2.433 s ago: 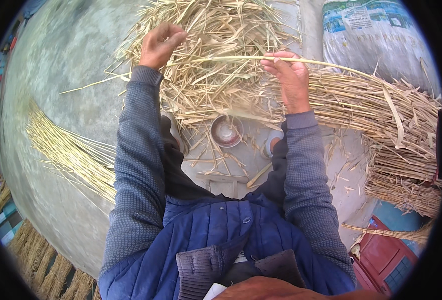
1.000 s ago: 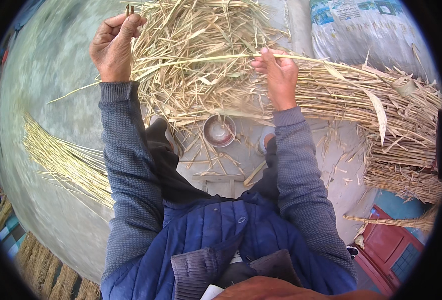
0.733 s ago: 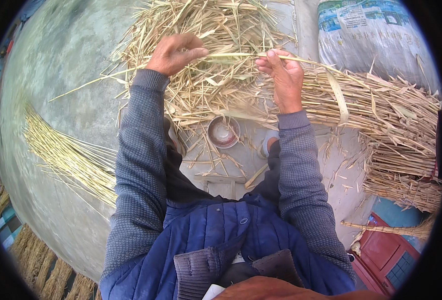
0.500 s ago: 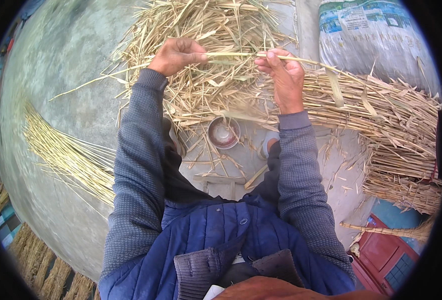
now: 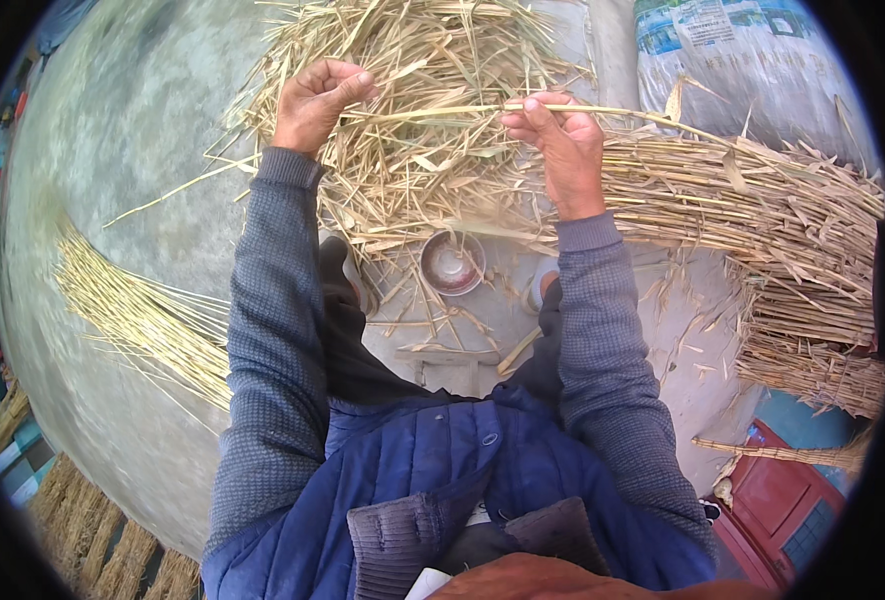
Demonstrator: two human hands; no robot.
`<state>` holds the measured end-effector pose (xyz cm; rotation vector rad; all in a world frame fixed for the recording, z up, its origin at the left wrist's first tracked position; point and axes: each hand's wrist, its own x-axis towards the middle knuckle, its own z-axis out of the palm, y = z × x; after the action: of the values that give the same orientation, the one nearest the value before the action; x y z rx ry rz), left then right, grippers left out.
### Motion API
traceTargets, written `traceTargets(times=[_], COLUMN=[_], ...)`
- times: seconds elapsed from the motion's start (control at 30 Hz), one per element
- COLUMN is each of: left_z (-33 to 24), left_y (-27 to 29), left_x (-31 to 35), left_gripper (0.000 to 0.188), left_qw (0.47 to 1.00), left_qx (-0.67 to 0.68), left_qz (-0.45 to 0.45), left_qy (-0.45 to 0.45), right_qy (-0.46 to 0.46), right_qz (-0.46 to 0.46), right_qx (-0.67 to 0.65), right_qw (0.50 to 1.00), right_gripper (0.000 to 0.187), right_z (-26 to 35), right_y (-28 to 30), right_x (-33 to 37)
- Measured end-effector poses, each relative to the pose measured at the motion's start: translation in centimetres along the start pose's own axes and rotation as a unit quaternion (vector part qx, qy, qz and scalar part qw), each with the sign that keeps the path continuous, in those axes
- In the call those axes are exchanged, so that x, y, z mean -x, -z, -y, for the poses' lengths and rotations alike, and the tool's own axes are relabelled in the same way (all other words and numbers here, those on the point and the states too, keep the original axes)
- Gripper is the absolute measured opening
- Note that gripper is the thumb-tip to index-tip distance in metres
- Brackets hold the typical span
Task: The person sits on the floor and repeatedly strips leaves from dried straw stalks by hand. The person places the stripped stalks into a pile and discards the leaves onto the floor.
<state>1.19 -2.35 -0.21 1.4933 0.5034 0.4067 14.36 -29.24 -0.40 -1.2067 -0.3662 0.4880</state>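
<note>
My right hand [image 5: 560, 150] pinches a long, thin, pale yellow stalk [image 5: 622, 112] between thumb and fingers. A dry leaf [image 5: 674, 100] hangs on the stalk's right part, which bends down to the right. My left hand [image 5: 320, 105] is up at the left with fingers curled in and thumb pressed to them; what they grip, if anything, is hidden. The stalk's line runs leftward to behind this hand, and a thin length shows again beyond the wrist. Under both hands lies a heap of dry leaf husks [image 5: 427, 190].
A small metal bowl [image 5: 426, 272] sits between my feet among scraps. Thick unstripped stalks [image 5: 722, 205] are piled at the right, below a white and blue sack [image 5: 737, 95]. A bundle of smooth stalks [image 5: 142, 315] lies on the concrete at the left. A red wooden piece [image 5: 777, 485] is lower right.
My left hand has moved left and slightly up, away from the stalk's middle, its thumb lifted off there. The right hand stays nearly in place, still holding the stalk.
</note>
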Motion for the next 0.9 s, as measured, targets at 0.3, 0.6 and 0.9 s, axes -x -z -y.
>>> traceTargets(times=[0.3, 0.6, 0.9], left_z=[2.0, 0.0, -0.3], left_y=[-1.4, 1.7, -5.5], left_x=[0.5, -0.4, 1.0], left_gripper=[0.025, 0.013, 0.022], left_qw=[0.973, 0.994, 0.855], left_qx=[-0.193, -0.02, -0.395], left_qz=[0.127, -0.081, 0.125], left_qy=[-0.029, -0.068, -0.314], right_qy=[-0.012, -0.016, -0.05], right_qz=[-0.027, -0.015, 0.023], right_qx=[0.014, 0.018, 0.001], right_qw=[0.999, 1.0, 0.998], right_gripper=[0.023, 0.021, 0.027], right_z=[0.2, 0.5, -0.6], right_y=[-0.4, 0.3, -1.4], right_x=[-0.1, -0.1, 0.3])
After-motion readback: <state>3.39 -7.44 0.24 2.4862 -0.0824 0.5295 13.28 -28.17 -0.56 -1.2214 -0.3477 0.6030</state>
